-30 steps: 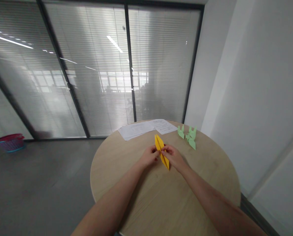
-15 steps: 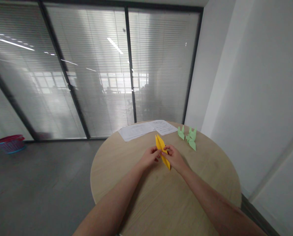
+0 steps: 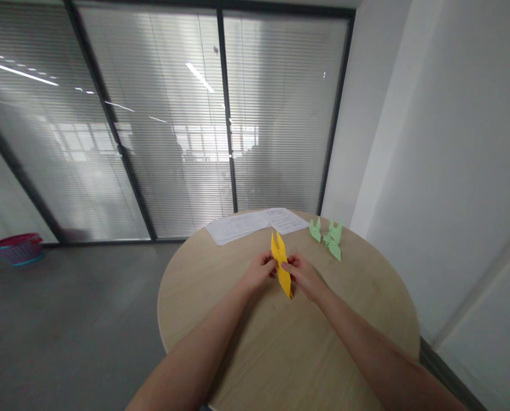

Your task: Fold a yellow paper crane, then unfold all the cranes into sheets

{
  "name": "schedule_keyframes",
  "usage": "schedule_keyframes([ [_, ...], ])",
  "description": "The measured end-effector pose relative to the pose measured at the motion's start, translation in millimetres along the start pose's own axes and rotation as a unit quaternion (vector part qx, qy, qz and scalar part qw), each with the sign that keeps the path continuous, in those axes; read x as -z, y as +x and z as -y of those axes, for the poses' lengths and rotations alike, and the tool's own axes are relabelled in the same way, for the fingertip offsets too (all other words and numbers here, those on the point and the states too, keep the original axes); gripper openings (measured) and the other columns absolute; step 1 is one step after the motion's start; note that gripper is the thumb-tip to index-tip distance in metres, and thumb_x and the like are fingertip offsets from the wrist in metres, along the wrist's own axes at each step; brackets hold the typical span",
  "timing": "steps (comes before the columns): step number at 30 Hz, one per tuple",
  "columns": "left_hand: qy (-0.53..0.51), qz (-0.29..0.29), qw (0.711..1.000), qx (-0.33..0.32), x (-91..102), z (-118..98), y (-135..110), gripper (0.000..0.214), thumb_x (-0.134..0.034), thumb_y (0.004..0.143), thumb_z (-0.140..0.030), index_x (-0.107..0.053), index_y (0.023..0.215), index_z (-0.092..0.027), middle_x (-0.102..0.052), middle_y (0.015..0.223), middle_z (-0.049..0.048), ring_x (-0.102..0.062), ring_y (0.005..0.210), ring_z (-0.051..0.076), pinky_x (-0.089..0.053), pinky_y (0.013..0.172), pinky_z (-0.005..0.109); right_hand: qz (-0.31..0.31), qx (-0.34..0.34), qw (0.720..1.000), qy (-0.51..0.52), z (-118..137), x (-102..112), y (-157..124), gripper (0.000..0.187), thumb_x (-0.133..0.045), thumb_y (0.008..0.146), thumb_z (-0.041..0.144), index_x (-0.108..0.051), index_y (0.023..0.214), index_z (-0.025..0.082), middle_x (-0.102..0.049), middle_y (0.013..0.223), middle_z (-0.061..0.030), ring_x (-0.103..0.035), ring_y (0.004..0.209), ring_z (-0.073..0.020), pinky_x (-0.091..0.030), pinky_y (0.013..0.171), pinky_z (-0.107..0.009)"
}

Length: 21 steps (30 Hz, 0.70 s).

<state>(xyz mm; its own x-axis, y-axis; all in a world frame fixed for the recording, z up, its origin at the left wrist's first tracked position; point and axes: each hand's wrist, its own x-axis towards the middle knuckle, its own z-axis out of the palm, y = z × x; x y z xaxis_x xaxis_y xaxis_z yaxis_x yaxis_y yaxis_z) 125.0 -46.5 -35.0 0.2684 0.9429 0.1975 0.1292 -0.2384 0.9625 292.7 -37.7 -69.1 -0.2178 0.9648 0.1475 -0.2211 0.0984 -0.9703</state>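
Note:
A folded piece of yellow origami paper (image 3: 284, 276) is held between my two hands, above the middle of the round table. It is long and narrow, with two points parted at its far end and its near end pointing toward me. My left hand (image 3: 261, 269) pinches its left edge near the middle. From the other side, my right hand (image 3: 301, 275) grips it with the thumb on the face turned to me; the fingers behind are partly hidden. Light green origami figures (image 3: 332, 237) stand on the table beyond my right hand.
White printed sheets (image 3: 241, 227) lie at the far edge of the round wooden table (image 3: 195, 297). A red and blue basket (image 3: 17, 249) sits on the floor at far left. Glass panels with blinds (image 3: 276, 114) rise behind the table, and a white wall (image 3: 464, 171) is on the right.
The yellow paper has turned a little more upright, and its two far points have spread apart. My right thumb has shifted across its face. The green figures and sheets stay put.

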Motion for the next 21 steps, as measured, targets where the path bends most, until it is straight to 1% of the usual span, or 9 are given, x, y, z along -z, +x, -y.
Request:
schedule_keyframes([
  [4,-0.022,0.005,1.0,0.001,0.6,2.9,1.5,0.028,-0.058,0.082,-0.03,-0.065,0.103,-0.013,-0.07,0.09,0.0079,-0.064,0.072,0.016,-0.05,0.065,0.027,0.003,-0.002,1.0,0.022,2.6,-2.2,-1.8,0.042,-0.084,0.068,0.046,-0.053,0.087,0.025,-0.067,0.085,0.001,-0.067,0.08,-0.0194,-0.054,0.075,-0.032],
  [9,-0.02,-0.01,1.0,-0.006,-0.2,6.4,2.8,0.028,-0.061,0.086,-0.036,-0.062,0.103,-0.015,-0.069,0.089,0.0063,-0.065,0.073,0.016,-0.051,0.064,0.027,0.004,0.019,1.0,-0.009,5.6,-2.2,-2.6,0.04,-0.082,0.07,0.049,-0.056,0.085,0.023,-0.068,0.085,-0.0006,-0.068,0.081,-0.0202,-0.055,0.077,-0.034],
  [11,-0.018,-0.013,1.0,-0.011,-0.6,7.2,3.2,0.032,-0.062,0.088,-0.039,-0.062,0.109,-0.015,-0.069,0.088,0.0059,-0.066,0.073,0.016,-0.052,0.064,0.027,0.001,0.026,0.999,-0.029,5.6,-2.0,-2.0,0.04,-0.08,0.07,0.05,-0.056,0.086,0.023,-0.069,0.085,-0.0013,-0.068,0.082,-0.0212,-0.055,0.078,-0.035],
  [14,-0.012,-0.017,1.0,-0.019,-0.6,8.4,4.2,0.045,-0.062,0.089,-0.043,-0.059,0.124,-0.016,-0.069,0.087,0.0055,-0.066,0.073,0.017,-0.052,0.063,0.027,-0.01,0.038,0.998,-0.039,4.4,-1.9,-0.8,0.042,-0.08,0.069,0.052,-0.055,0.085,0.023,-0.069,0.084,-0.0018,-0.068,0.082,-0.0224,-0.055,0.078,-0.036],
  [17,0.002,-0.033,0.999,-0.028,-0.3,9.8,5.4,0.055,-0.06,0.09,-0.04,-0.053,0.137,-0.014,-0.068,0.085,0.0046,-0.066,0.072,0.017,-0.053,0.062,0.027,-0.018,0.039,0.999,-0.034,3.3,-1.6,0.0,0.042,-0.08,0.069,0.052,-0.053,0.086,0.024,-0.069,0.084,-0.002,-0.069,0.081,-0.0224,-0.056,0.076,-0.036],
  [21,0.014,-0.06,0.998,-0.025,-0.5,10.2,6.3,0.059,-0.061,0.089,-0.034,-0.049,0.143,-0.015,-0.064,0.081,0.0016,-0.064,0.071,0.016,-0.053,0.062,0.027,-0.014,0.031,0.999,-0.023,5.2,-1.4,-0.4,0.041,-0.08,0.069,0.05,-0.056,0.089,0.023,-0.071,0.087,-0.0033,-0.069,0.081,-0.0225,-0.056,0.074,-0.036],
])
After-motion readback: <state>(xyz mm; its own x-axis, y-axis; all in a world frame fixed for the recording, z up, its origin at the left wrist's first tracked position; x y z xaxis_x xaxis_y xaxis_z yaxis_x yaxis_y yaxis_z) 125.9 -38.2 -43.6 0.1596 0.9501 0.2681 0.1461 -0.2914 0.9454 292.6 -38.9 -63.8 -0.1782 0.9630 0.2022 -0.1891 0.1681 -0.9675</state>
